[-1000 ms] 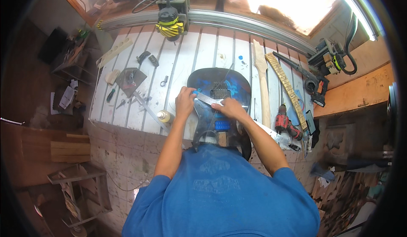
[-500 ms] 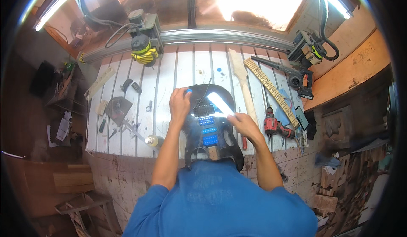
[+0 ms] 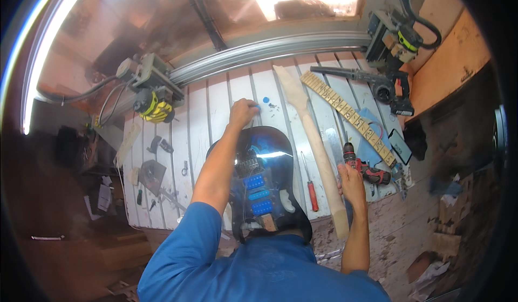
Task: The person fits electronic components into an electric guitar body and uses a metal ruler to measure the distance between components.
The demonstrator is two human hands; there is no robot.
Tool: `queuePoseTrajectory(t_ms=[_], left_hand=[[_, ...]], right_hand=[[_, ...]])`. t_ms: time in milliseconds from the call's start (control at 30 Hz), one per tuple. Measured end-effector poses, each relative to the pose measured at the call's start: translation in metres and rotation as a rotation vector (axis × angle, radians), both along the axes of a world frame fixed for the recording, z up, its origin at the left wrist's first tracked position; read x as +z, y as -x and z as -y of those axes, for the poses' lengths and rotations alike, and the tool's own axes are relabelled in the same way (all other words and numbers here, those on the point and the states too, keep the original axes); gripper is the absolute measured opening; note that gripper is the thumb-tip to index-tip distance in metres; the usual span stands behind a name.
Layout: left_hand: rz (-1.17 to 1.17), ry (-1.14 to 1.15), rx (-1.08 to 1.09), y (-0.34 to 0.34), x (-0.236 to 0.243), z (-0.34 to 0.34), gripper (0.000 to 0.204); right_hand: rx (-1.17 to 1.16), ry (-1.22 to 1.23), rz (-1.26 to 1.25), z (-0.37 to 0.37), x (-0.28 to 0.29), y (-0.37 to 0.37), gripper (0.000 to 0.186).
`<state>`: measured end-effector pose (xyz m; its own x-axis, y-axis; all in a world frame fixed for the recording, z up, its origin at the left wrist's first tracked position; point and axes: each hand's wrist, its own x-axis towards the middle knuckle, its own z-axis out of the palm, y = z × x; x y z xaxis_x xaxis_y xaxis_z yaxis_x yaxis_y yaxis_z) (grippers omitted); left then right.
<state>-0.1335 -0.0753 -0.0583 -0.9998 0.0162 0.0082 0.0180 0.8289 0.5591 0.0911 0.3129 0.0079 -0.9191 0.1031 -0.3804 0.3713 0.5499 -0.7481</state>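
Observation:
A dark, glossy electric guitar body (image 3: 251, 140) with blue pickups (image 3: 262, 207) lies at the bench's near edge, against my blue shirt. Reaching over it, my left hand (image 3: 244, 112) is closed just past the body's far end, with a small blue knob (image 3: 258, 108) at its fingertips. Another blue knob (image 3: 265, 100) lies on the bench beside it. My right hand (image 3: 352, 183) is off the guitar, between a pale wooden neck (image 3: 318, 140) and a red and black cordless drill (image 3: 372, 173). Its fingers look extended, partly hidden, with nothing visible held.
A red-handled screwdriver (image 3: 312, 197) lies between guitar and neck. Farther right are a slotted yellowish template (image 3: 348, 113), a cordless blower (image 3: 380, 89) and a phone (image 3: 400, 146). A metal rail (image 3: 275, 48) crosses the back, carrying two machine heads. Small tools lie at left.
The view has turned. My left hand has gone from above the guitar's upper left edge to beyond its far end, still with the blue knob. My right hand has left the guitar, moving right toward the drill.

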Motion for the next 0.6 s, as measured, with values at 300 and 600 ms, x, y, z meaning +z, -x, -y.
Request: queuePoseTrajectory(t_ms=[300, 600], left_hand=[[0.011, -0.097, -0.091, 0.028, -0.022, -0.017, 0.032], [-0.249, -0.415, 0.330, -0.085, 0.059, 0.016, 0.025]], right_hand=[[0.087, -0.268, -0.061, 0.008, -0.017, 0.075, 0.046], [0.211, -0.510, -0.042, 0.022, -0.059, 0.154, 0.048]])
